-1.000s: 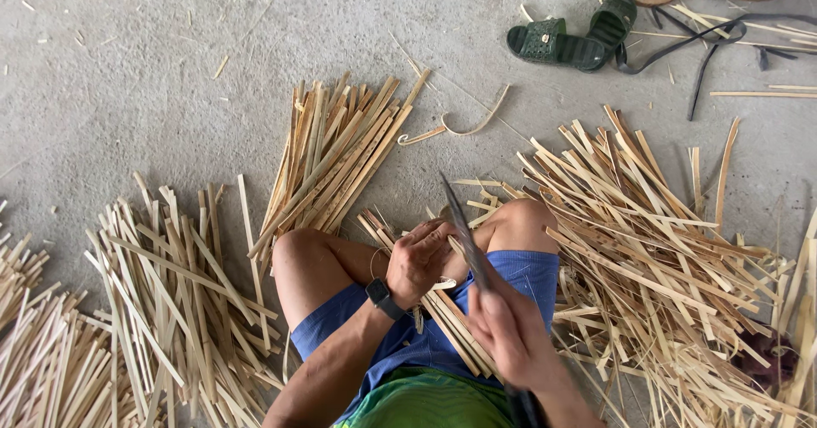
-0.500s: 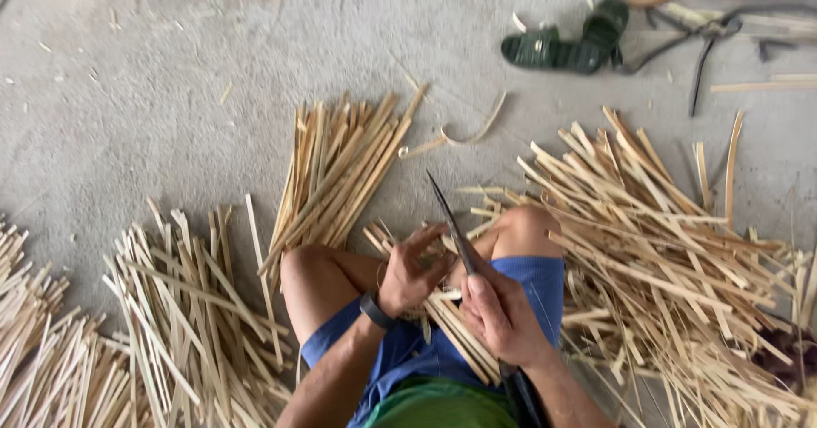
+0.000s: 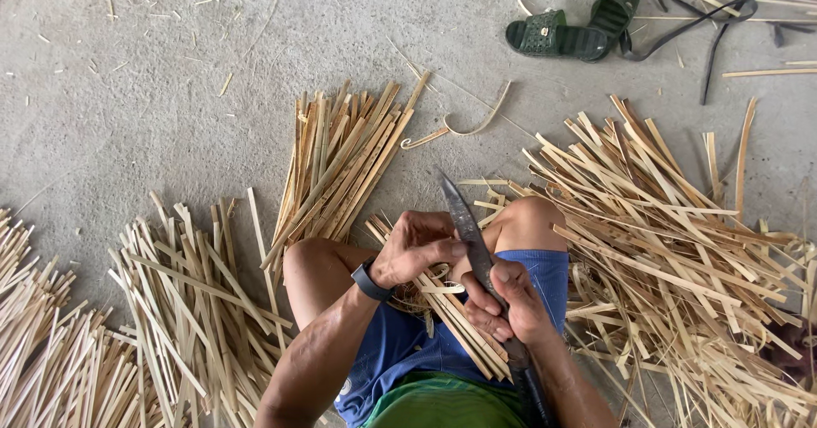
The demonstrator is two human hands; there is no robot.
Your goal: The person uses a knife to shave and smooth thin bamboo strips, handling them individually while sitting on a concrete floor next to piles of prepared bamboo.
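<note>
I sit on a concrete floor with my knees up. My right hand (image 3: 504, 302) grips a long dark knife (image 3: 464, 224) whose blade points away from me. My left hand (image 3: 414, 245), with a black watch on its wrist, pinches a thin bamboo strip (image 3: 442, 289) against the blade. A small bundle of bamboo strips (image 3: 455, 322) lies across my lap between the knees, partly hidden under both hands.
Piles of split bamboo strips surround me: one ahead (image 3: 345, 160), one at left (image 3: 183, 296), one at far left (image 3: 34, 351), a big loose heap at right (image 3: 681, 249). Green sandals (image 3: 579, 28) and black straps (image 3: 706, 19) lie at the top right.
The view has shifted slightly. My hands have drawn closer together on the strip, and the knife blade has tilted a little further to the left.
</note>
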